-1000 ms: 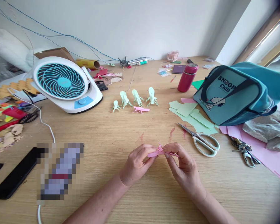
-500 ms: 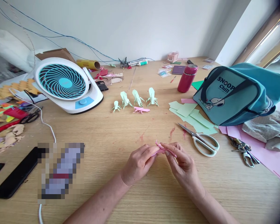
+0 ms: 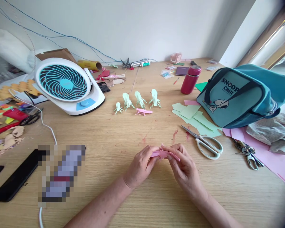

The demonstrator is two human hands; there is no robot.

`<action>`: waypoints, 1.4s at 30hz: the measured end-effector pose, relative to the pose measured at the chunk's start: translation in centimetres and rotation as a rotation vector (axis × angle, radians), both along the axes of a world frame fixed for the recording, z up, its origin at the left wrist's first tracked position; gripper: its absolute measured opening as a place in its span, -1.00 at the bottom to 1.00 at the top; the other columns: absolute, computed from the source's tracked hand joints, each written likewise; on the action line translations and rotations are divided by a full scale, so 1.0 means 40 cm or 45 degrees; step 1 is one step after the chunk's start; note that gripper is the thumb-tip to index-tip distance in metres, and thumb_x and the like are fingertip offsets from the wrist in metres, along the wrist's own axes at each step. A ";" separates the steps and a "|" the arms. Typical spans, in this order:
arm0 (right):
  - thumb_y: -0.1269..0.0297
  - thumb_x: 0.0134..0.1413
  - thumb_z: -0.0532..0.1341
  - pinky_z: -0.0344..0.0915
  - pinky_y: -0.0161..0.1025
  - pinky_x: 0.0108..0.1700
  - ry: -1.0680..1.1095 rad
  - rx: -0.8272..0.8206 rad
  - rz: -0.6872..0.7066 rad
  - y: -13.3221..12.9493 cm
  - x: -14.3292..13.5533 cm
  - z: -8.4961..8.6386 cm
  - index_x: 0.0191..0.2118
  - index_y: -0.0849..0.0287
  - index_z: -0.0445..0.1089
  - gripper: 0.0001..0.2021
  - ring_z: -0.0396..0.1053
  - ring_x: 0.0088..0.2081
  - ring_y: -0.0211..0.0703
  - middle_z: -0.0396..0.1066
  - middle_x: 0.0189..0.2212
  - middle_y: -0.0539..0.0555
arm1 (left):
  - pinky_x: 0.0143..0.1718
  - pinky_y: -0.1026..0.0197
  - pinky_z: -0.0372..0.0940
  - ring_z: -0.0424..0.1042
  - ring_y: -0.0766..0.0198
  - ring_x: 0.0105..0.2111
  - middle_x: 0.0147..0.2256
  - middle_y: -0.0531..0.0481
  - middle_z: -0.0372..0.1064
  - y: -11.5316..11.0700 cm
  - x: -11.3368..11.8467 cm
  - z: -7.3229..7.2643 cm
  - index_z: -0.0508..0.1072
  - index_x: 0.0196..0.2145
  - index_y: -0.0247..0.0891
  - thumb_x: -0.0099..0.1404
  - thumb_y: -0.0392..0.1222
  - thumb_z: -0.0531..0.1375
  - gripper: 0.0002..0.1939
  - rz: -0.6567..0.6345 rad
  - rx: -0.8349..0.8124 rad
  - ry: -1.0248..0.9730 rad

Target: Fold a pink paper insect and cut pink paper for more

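Between my hands is a folded pink paper piece [image 3: 163,154], pinched from both sides just above the table. My left hand [image 3: 142,165] grips its left end, thumb below and fingers above. My right hand [image 3: 185,164] pinches the right end the same way; a thin pink tip pokes up between the fingertips. Part of the paper is hidden by my fingers. Beyond my hands stand several pale green origami insects [image 3: 140,99] in a row, with a pink origami insect [image 3: 143,111] in front of them.
White-handled scissors [image 3: 208,146] lie right of my hands, near green paper sheets [image 3: 194,117] and keys [image 3: 248,153]. A teal bag [image 3: 237,98] and a red flask [image 3: 191,79] stand behind. At left are a fan [image 3: 68,87], a black flat object [image 3: 19,177] and a white cable [image 3: 48,126].
The pink paper has turned in my fingers, so more of its flat left part shows. Its raised tip stands out less. Both hands keep nearly the same place.
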State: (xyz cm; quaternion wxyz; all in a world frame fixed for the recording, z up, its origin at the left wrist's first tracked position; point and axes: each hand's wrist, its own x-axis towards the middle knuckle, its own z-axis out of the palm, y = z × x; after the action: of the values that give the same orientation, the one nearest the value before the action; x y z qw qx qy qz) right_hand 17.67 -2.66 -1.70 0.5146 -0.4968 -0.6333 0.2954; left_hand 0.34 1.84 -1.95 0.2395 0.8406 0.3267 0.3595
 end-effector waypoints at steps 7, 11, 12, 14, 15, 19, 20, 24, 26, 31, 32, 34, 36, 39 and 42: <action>0.28 0.27 0.16 0.36 -0.14 -0.17 0.130 -0.127 -0.003 0.001 0.006 -0.009 -0.03 0.05 0.42 -0.80 0.39 -0.24 -0.11 0.42 -0.26 0.08 | -0.12 0.20 0.42 0.51 0.25 -0.13 -0.16 -0.08 0.48 -0.001 0.009 0.007 0.25 -0.01 -0.21 0.46 -0.31 0.01 -0.82 -0.049 0.030 0.022; 0.22 0.28 0.15 0.37 -0.18 -0.19 0.202 -0.248 0.013 0.001 0.007 0.003 -0.13 0.08 0.42 -0.86 0.43 -0.26 -0.12 0.46 -0.26 0.07 | -0.13 0.17 0.42 0.50 0.23 -0.15 -0.17 -0.07 0.46 -0.001 0.008 0.004 0.24 -0.02 -0.19 0.47 -0.27 -0.01 -0.83 -0.064 0.056 0.061; 0.21 0.28 0.15 0.36 -0.19 -0.18 0.196 -0.273 0.004 0.001 0.008 0.007 -0.15 0.09 0.41 -0.86 0.43 -0.25 -0.13 0.46 -0.26 0.06 | -0.13 0.17 0.42 0.50 0.22 -0.16 -0.17 -0.07 0.46 0.000 0.007 0.001 0.24 -0.02 -0.19 0.46 -0.26 0.00 -0.83 -0.066 0.050 0.078; 0.22 0.28 0.14 0.34 -0.22 -0.18 0.154 -0.286 -0.020 0.001 0.011 0.014 -0.16 0.08 0.41 -0.87 0.43 -0.23 -0.13 0.46 -0.26 0.05 | -0.14 0.15 0.42 0.49 0.20 -0.16 -0.18 -0.09 0.44 -0.001 0.006 -0.004 0.24 0.00 -0.20 0.46 -0.24 0.01 -0.82 -0.071 0.038 0.107; 0.24 0.28 0.14 0.33 -0.23 -0.19 0.120 -0.277 -0.024 0.000 0.012 0.016 -0.17 0.08 0.41 -0.87 0.42 -0.23 -0.14 0.46 -0.26 0.05 | -0.14 0.14 0.42 0.48 0.19 -0.17 -0.19 -0.10 0.43 -0.001 0.006 -0.006 0.24 0.00 -0.21 0.46 -0.23 0.02 -0.81 -0.071 0.036 0.117; 0.31 0.29 0.10 0.30 -0.22 -0.22 0.010 -0.201 0.005 0.002 0.015 0.018 -0.21 0.09 0.39 -0.87 0.39 -0.25 -0.12 0.42 -0.29 0.06 | -0.17 0.13 0.41 0.48 0.18 -0.20 -0.23 -0.10 0.44 -0.006 0.009 -0.006 0.24 -0.03 -0.22 0.47 -0.19 0.00 -0.83 -0.082 -0.003 0.092; 0.33 0.29 0.09 0.30 -0.22 -0.22 -0.010 -0.185 0.013 0.003 0.014 0.018 -0.22 0.09 0.38 -0.87 0.38 -0.25 -0.12 0.42 -0.30 0.06 | -0.16 0.13 0.41 0.47 0.18 -0.19 -0.23 -0.10 0.44 -0.008 0.010 -0.005 0.24 -0.03 -0.22 0.47 -0.19 0.00 -0.83 -0.090 -0.026 0.076; 0.37 0.29 0.07 0.27 -0.22 -0.21 -0.059 -0.155 0.015 0.005 0.014 0.016 -0.22 0.10 0.36 -0.87 0.37 -0.24 -0.14 0.40 -0.29 0.06 | -0.14 0.11 0.39 0.46 0.14 -0.15 -0.18 -0.13 0.43 -0.013 0.010 -0.004 0.20 0.02 -0.22 0.41 -0.22 0.09 -0.75 -0.108 -0.105 0.055; 0.37 0.29 0.07 0.27 -0.23 -0.21 -0.078 -0.153 0.012 0.004 0.014 0.016 -0.21 0.10 0.35 -0.87 0.36 -0.24 -0.14 0.40 -0.30 0.05 | -0.12 0.11 0.38 0.45 0.14 -0.14 -0.16 -0.14 0.42 -0.014 0.009 -0.004 0.20 0.01 -0.23 0.36 -0.24 0.13 -0.72 -0.107 -0.135 0.063; 0.38 0.30 0.05 0.25 -0.24 -0.28 -0.161 -0.138 0.018 0.000 0.013 0.021 -0.17 0.09 0.35 -0.86 0.34 -0.30 -0.16 0.38 -0.33 0.05 | -0.13 0.08 0.37 0.44 0.11 -0.16 -0.17 -0.14 0.42 -0.014 0.008 -0.004 0.22 -0.01 -0.23 0.32 -0.19 0.16 -0.69 -0.131 -0.176 0.057; 0.38 0.30 0.05 0.25 -0.24 -0.28 -0.171 -0.131 0.020 -0.001 0.012 0.022 -0.16 0.09 0.35 -0.85 0.34 -0.30 -0.16 0.37 -0.33 0.05 | -0.15 0.08 0.38 0.44 0.11 -0.18 -0.18 -0.13 0.42 -0.014 0.008 -0.004 0.23 -0.03 -0.23 0.31 -0.17 0.17 -0.70 -0.127 -0.177 0.058; 0.39 0.30 0.04 0.25 -0.24 -0.29 -0.185 -0.110 0.031 -0.002 0.010 0.023 -0.15 0.09 0.35 -0.84 0.33 -0.30 -0.15 0.35 -0.33 0.05 | -0.18 0.08 0.37 0.44 0.11 -0.21 -0.22 -0.12 0.42 -0.014 0.009 -0.003 0.24 -0.09 -0.22 0.31 -0.16 0.16 -0.75 -0.100 -0.166 0.078; 0.40 0.31 0.03 0.24 -0.24 -0.29 -0.205 -0.074 0.051 -0.003 0.009 0.022 -0.11 0.08 0.35 -0.82 0.32 -0.31 -0.15 0.33 -0.33 0.06 | -0.21 0.08 0.37 0.43 0.12 -0.25 -0.26 -0.10 0.41 -0.015 0.011 -0.001 0.25 -0.15 -0.21 0.31 -0.20 0.15 -0.82 -0.073 -0.144 0.109; 0.43 0.32 0.02 0.23 -0.24 -0.30 -0.241 -0.021 0.090 -0.003 0.009 0.019 -0.08 0.07 0.35 -0.78 0.29 -0.32 -0.16 0.31 -0.33 0.06 | -0.24 0.09 0.36 0.42 0.13 -0.28 -0.30 -0.08 0.39 -0.015 0.011 0.003 0.26 -0.18 -0.22 0.30 -0.26 0.12 -0.87 -0.066 -0.092 0.138; 0.45 0.31 0.01 0.24 -0.25 -0.28 -0.255 0.001 0.103 -0.001 0.012 0.018 -0.08 0.07 0.35 -0.78 0.30 -0.31 -0.18 0.31 -0.31 0.05 | -0.24 0.07 0.35 0.40 0.13 -0.28 -0.30 -0.09 0.38 -0.012 0.010 0.005 0.29 -0.18 -0.23 0.32 -0.28 0.10 -0.90 -0.092 -0.028 0.185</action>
State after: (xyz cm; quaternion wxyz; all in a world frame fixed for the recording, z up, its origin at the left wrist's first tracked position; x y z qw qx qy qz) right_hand 18.17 -2.71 -0.97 0.4365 -0.4978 -0.7012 0.2645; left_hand 0.74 1.38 -1.74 0.2371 0.8731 0.3168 0.2849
